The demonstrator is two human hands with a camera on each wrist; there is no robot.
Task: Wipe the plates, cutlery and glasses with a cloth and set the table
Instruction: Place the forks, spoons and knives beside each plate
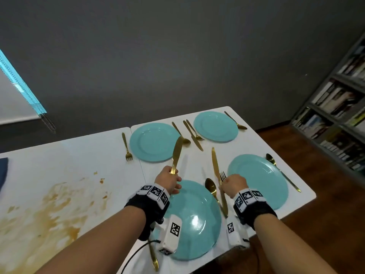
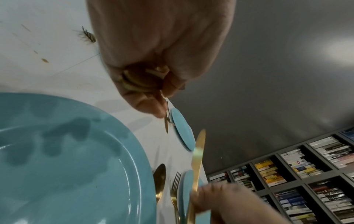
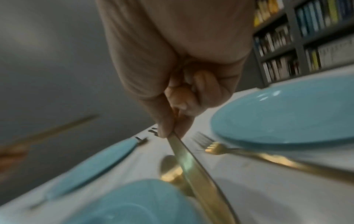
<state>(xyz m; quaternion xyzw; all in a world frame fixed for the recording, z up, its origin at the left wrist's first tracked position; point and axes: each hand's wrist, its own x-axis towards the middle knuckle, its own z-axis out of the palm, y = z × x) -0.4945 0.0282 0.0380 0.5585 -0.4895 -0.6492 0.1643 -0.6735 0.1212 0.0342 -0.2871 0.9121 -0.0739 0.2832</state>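
My left hand (image 1: 172, 176) grips a gold knife (image 1: 176, 153) by its handle, blade pointing up and away above the near teal plate (image 1: 195, 230). My right hand (image 1: 225, 184) pinches a second gold knife (image 1: 214, 163) partway along it, between the near plate and the right teal plate (image 1: 260, 180). A gold fork (image 1: 222, 176) and a gold spoon (image 1: 210, 186) lie beside that hand. In the right wrist view the fingers (image 3: 168, 124) pinch the knife (image 3: 193, 169), with the fork (image 3: 229, 150) lying beside it. The left wrist view shows the knife handle's end (image 2: 138, 81) inside my curled left hand (image 2: 153, 68).
Two more teal plates (image 1: 154, 142) (image 1: 215, 126) sit farther back, with gold cutlery (image 1: 192, 135) between them and a fork (image 1: 126, 145) at the left. Brown stains (image 1: 49, 204) cover the left table. A dark blue cloth (image 1: 3, 171) lies at the left edge. A bookshelf (image 1: 339, 115) stands right.
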